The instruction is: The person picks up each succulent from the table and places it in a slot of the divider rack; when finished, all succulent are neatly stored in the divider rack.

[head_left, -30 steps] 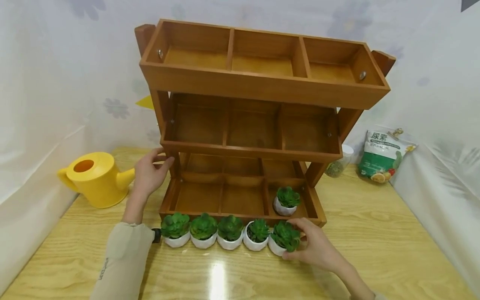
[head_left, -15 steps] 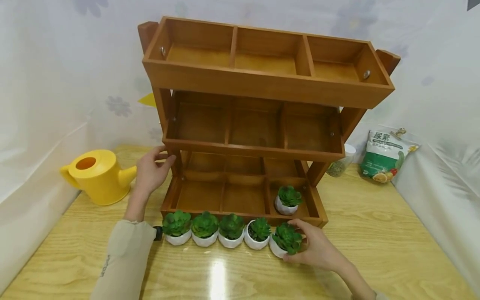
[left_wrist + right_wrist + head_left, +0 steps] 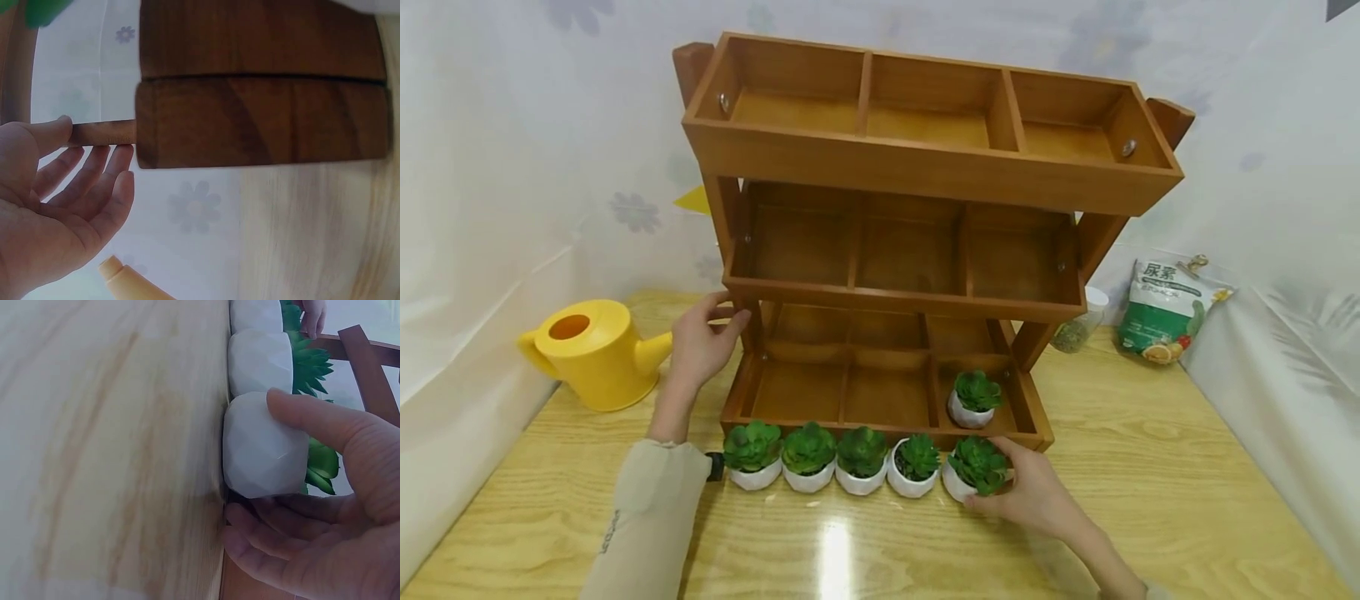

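Around the white pot of a potted succulent (image 3: 978, 463), the thumb and fingers of my right hand (image 3: 1033, 492) are curled. The right wrist view shows that pot (image 3: 265, 450) standing on the table, thumb on one side and fingers on the other. It is the right end of a row of several potted succulents (image 3: 861, 458) before a three-tier wooden plant shelf (image 3: 925, 171). My left hand (image 3: 703, 337) pinches the shelf's left upright, seen as a narrow wooden bar (image 3: 103, 133) in the left wrist view. Another succulent (image 3: 974, 400) stands in the bottom tier's right compartment.
To the left stands a yellow watering can (image 3: 598, 358), its spout close to my left forearm. Behind the shelf's right side are a clear jar (image 3: 1078, 321) with a white lid and a green and white bag (image 3: 1168, 312) with a clip. White patterned sheeting hangs behind.
My right hand has shifted the end succulent slightly, so its pot sits more upright and a little farther right. My left hand stays on the shelf's upright.
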A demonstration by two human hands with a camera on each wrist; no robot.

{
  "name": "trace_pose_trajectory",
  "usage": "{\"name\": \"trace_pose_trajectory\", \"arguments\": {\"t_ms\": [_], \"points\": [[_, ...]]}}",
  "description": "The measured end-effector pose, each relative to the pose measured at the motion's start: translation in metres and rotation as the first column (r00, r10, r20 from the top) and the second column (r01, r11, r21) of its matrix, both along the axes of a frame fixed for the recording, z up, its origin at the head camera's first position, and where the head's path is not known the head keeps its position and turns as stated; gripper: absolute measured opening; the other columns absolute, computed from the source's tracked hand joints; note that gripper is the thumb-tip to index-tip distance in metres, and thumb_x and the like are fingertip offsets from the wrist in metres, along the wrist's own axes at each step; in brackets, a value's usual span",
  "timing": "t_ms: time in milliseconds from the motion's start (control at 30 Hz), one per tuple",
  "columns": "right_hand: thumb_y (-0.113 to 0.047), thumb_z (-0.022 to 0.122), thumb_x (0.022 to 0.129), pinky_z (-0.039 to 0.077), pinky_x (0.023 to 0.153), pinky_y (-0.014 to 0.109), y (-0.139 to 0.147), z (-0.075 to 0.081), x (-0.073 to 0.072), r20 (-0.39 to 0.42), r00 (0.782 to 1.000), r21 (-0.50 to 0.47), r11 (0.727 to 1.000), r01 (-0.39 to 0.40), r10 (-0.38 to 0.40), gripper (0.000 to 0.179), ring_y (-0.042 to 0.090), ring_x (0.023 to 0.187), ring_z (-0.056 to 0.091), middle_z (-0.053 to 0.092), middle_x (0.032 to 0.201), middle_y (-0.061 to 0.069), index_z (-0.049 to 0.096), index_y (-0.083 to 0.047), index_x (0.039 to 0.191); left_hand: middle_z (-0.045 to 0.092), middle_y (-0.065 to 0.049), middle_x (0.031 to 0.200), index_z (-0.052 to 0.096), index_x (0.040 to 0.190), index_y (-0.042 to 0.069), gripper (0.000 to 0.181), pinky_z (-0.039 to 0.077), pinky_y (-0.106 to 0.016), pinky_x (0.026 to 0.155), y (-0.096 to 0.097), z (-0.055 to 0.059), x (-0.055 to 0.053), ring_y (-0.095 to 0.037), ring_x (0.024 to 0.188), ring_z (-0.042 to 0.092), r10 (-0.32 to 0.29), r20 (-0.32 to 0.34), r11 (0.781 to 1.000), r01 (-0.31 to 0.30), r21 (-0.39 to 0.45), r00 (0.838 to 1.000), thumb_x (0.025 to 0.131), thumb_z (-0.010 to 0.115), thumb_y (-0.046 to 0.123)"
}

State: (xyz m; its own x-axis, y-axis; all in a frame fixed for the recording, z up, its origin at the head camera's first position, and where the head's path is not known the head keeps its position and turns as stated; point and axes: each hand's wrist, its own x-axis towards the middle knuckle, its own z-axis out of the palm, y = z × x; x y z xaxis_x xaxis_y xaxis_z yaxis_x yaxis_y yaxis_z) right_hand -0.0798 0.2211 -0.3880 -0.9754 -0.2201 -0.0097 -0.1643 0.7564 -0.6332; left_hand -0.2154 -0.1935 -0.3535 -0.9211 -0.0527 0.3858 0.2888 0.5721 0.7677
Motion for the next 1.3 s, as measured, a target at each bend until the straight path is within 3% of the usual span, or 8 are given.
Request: {"name": "trace_pose_trajectory", "arguments": {"t_ms": [467, 667, 967, 1200, 1300], "points": [[-0.036, 0.091, 0.061, 0.056, 0.07, 0.031, 0.004, 0.002, 0.007, 0.044, 0.989, 0.012, 0.99, 0.14, -0.141, 0.076, 0.02, 0.091, 0.066, 0.068, 0.107, 0.007, 0.061, -0.001, 0.121, 0.06, -0.03, 0.119, 0.052, 0.132, -0.005, 0.044, 0.053, -0.055, 0.08, 0.002, -0.001, 0.0, -0.046, 0.099, 0.063, -0.01, -0.002, 1.0, 0.01, -0.003, 1.0, 0.097, 0.057, 0.021], [-0.032, 0.091, 0.061, 0.057, 0.067, 0.029, 0.005, 0.003, 0.01, 0.099, 0.973, -0.078, 0.974, 0.215, -0.207, 0.075, 0.02, 0.09, 0.067, 0.066, 0.111, 0.011, 0.06, 0.0, 0.122, 0.059, -0.03, 0.119, 0.052, 0.133, -0.003, 0.044, 0.053, -0.055, 0.081, 0.001, -0.001, 0.001, -0.046, 0.099, 0.063, -0.002, 0.002, 1.0, 0.002, -0.004, 1.0, 0.097, 0.057, 0.022], [-0.031, 0.086, 0.07, 0.056, 0.072, 0.031, 0.005, 0.022, 0.007, 0.056, 0.986, -0.165, 0.972, 0.167, -0.16, 0.06, 0.019, 0.093, 0.065, 0.068, 0.105, 0.005, 0.063, -0.005, 0.119, 0.06, -0.032, 0.116, 0.051, 0.134, -0.004, 0.045, 0.054, -0.056, 0.077, 0.001, -0.002, 0.001, -0.047, 0.094, 0.064, -0.001, 0.003, 1.0, 0.002, -0.015, 1.0, 0.098, 0.056, 0.022], [-0.037, 0.083, 0.072, 0.052, 0.071, 0.031, 0.0, 0.039, -0.003, 0.068, 0.981, -0.14, 0.971, 0.192, -0.184, 0.07, 0.018, 0.095, 0.061, 0.065, 0.115, 0.01, 0.058, -0.001, 0.126, 0.06, -0.031, 0.117, 0.052, 0.132, -0.005, 0.042, 0.054, -0.056, 0.078, 0.001, -0.002, 0.001, -0.047, 0.095, 0.064, -0.004, -0.02, 1.0, 0.004, -0.006, 1.0, 0.097, 0.057, 0.019], [-0.035, 0.082, 0.074, 0.051, 0.069, 0.031, -0.001, 0.044, -0.009, 0.088, 0.982, -0.172, 0.968, 0.18, -0.167, 0.064, 0.018, 0.09, 0.06, 0.066, 0.108, 0.011, 0.06, -0.001, 0.123, 0.06, -0.032, 0.116, 0.052, 0.132, -0.006, 0.043, 0.054, -0.056, 0.078, 0.001, -0.001, 0.0, -0.047, 0.095, 0.064, -0.005, -0.022, 1.0, 0.005, -0.008, 1.0, 0.097, 0.057, 0.019]]}}
